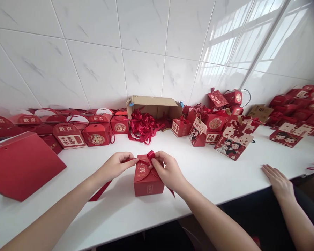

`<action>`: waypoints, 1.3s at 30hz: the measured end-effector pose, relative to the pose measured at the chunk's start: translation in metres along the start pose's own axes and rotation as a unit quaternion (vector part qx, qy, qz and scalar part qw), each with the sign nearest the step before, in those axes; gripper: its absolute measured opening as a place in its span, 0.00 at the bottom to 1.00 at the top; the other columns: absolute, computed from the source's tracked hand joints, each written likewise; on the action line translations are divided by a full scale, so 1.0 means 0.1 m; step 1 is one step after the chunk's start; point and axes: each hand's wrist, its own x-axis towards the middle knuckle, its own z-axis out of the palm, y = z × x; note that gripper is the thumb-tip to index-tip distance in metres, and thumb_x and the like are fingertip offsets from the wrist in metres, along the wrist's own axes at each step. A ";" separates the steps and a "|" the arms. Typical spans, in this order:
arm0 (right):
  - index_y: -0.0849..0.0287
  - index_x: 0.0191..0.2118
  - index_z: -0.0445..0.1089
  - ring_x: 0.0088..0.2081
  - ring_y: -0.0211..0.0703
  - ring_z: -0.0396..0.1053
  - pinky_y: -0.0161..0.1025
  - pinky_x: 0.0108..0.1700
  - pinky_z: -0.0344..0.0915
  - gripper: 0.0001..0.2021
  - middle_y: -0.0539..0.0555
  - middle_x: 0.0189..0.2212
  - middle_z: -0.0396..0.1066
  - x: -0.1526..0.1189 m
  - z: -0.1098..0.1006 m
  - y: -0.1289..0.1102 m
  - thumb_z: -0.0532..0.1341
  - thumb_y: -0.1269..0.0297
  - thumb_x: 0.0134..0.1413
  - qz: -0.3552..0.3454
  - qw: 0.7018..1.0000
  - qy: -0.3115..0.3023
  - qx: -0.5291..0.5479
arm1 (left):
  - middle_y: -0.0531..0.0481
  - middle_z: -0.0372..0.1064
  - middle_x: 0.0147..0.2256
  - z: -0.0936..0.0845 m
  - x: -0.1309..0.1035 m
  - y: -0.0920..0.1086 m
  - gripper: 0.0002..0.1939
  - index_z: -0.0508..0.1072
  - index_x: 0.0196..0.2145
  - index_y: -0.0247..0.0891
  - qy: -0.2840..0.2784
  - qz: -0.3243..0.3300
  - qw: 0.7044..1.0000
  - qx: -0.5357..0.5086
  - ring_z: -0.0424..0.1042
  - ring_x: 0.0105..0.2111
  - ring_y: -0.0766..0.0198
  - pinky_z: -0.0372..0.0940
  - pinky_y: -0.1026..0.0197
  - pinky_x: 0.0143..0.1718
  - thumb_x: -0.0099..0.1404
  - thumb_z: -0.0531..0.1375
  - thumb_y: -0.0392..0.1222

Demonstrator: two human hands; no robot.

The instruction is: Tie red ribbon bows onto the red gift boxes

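Observation:
A small red gift box (148, 186) with pale printed characters on its folded top stands upright on the white table before me. My left hand (120, 166), at the box's left side, pinches one length of red ribbon (101, 191), whose tail runs down to the tabletop. Over the top of the box my right hand (169, 170) pinches a raised ribbon loop (151, 153) between thumb and fingers. Another ribbon end (172, 192) hangs below my right hand. My right hand covers the box's right side, and my fingers partly hide where the ribbon crosses the lid.
An open cardboard carton (154, 101) by the tiled wall spills a heap of red ribbons (143, 125). Red boxes (69, 136) line the left; more boxes (232, 143) crowd the right. A large red box (26, 165) lies at left. Another person's hand (278, 181) rests on the table edge.

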 end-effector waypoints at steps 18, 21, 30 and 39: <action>0.58 0.21 0.55 0.22 0.32 0.53 0.32 0.29 0.51 0.09 0.45 0.19 0.58 -0.02 0.04 -0.12 0.55 0.73 0.47 -0.112 0.976 -0.001 -0.186 | 0.52 0.66 0.18 0.02 0.12 0.85 0.15 0.79 0.25 0.39 -0.049 0.107 0.993 -0.026 0.66 0.23 0.64 0.65 0.61 0.32 0.59 0.59 0.51; 0.58 0.20 0.56 0.21 0.33 0.53 0.33 0.29 0.52 0.12 0.45 0.18 0.59 -0.01 0.04 -0.08 0.56 0.68 0.52 -0.090 0.983 0.015 -0.162 | 0.47 0.75 0.33 0.09 0.21 0.85 0.16 0.78 0.36 0.39 -0.015 0.112 0.993 -0.046 0.72 0.36 0.58 0.67 0.58 0.40 0.59 0.59 0.53; 0.58 0.20 0.61 0.24 0.34 0.57 0.33 0.28 0.54 0.13 0.47 0.20 0.62 0.03 -0.02 0.02 0.56 0.66 0.55 -0.070 0.994 0.005 -0.081 | 0.50 0.74 0.34 0.07 0.05 0.43 0.14 0.74 0.33 0.40 -0.022 0.128 0.987 0.098 0.73 0.36 0.58 0.69 0.59 0.39 0.55 0.64 0.53; 0.57 0.26 0.64 0.27 0.37 0.65 0.34 0.32 0.60 0.06 0.47 0.23 0.68 0.06 -0.05 0.02 0.58 0.67 0.54 -0.031 0.999 -0.007 -0.015 | 0.52 0.76 0.34 0.08 -0.03 0.26 0.13 0.76 0.30 0.43 0.015 0.092 0.991 0.100 0.74 0.37 0.58 0.68 0.62 0.39 0.57 0.62 0.55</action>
